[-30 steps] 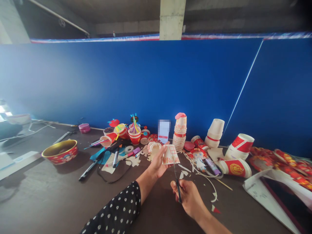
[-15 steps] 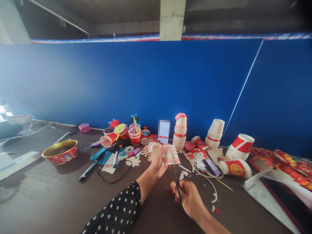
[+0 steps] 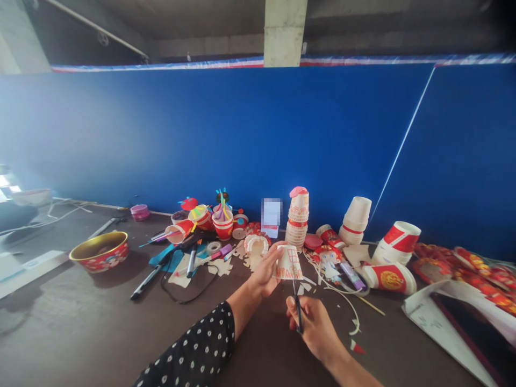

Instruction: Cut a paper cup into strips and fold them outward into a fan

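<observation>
My left hand (image 3: 266,272) is closed on a white paper cup (image 3: 287,263) with a red window grid and a red-orange pattern along its lower edge. In my right hand (image 3: 312,322) is a pair of scissors (image 3: 298,310) with dark handles. The scissors point up and away from me, with their tips at the cup's lower edge; whether the blades bite into the paper I cannot tell. Behind the cup stands a tall stack of paper cups (image 3: 297,226) topped with a pink piece. White paper scraps (image 3: 305,286) lie just beyond the blades.
To the left sits a red bowl with a gold inside (image 3: 100,252); markers (image 3: 192,263) and decorated cups (image 3: 223,223) lie nearer the middle. More cups (image 3: 389,278), a paper doll (image 3: 328,263) and a tablet (image 3: 471,333) are on the right. A phone (image 3: 271,217) stands at the back.
My left hand has brought the cup slightly down and to the right, turning it so more of the window drawing shows. The scissors have shifted a little to the right with my right hand.
</observation>
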Motion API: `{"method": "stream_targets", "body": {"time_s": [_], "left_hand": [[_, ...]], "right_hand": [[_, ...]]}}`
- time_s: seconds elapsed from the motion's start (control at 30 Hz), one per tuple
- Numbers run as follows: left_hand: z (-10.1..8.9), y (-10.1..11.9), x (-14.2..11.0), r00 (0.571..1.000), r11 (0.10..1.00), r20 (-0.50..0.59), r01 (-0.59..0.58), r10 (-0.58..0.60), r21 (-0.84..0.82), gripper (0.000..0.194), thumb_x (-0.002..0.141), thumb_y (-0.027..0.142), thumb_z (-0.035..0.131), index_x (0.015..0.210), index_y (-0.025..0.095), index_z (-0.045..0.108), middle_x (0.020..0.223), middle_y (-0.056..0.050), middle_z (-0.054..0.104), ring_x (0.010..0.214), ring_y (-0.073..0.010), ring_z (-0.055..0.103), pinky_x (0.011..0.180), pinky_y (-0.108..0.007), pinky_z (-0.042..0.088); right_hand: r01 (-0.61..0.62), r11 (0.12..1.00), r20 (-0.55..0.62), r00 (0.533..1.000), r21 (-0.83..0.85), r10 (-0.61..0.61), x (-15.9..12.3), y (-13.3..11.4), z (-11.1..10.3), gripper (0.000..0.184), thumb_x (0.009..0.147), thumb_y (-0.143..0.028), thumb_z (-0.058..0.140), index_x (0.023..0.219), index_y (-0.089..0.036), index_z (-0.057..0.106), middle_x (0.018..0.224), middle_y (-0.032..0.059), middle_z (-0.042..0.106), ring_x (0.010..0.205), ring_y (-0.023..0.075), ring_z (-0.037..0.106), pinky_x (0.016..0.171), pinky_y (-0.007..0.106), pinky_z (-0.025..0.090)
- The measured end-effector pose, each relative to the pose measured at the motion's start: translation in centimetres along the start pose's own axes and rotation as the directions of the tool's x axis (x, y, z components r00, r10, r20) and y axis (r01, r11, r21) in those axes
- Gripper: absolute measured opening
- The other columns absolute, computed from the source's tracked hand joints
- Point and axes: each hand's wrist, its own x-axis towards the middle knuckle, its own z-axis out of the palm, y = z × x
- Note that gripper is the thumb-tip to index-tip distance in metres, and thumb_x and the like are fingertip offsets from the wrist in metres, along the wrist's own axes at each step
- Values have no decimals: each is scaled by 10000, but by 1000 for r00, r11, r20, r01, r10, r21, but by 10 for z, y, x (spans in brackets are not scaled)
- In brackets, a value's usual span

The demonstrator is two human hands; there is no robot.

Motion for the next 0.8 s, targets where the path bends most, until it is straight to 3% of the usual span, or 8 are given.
{"method": "stream_targets", "body": {"time_s": [0.4, 0.8], "left_hand": [[-2, -1, 1, 1000, 1000, -2, -7, 7, 31, 315, 742, 344, 631, 1023, 233, 542, 810, -12, 597, 691, -144, 583, 583, -231, 435], [-2, -1, 1, 999, 999, 23, -28, 27, 33, 282, 764, 344, 608, 1016, 232, 547, 791, -5, 591, 685, -134, 577, 622, -242, 446]], "right_hand": [[7, 1000, -22, 1000, 11, -7, 2, 0, 1, 551, 720, -684, 444, 548, -168, 527, 453, -9, 524, 437, 104, 466, 459, 214, 326], [11, 984, -30, 1000, 180, -5, 3, 3, 5, 498, 713, -637, 510, 540, -170, 512, 420, -31, 469, 409, 91, 441, 453, 215, 325]]}}
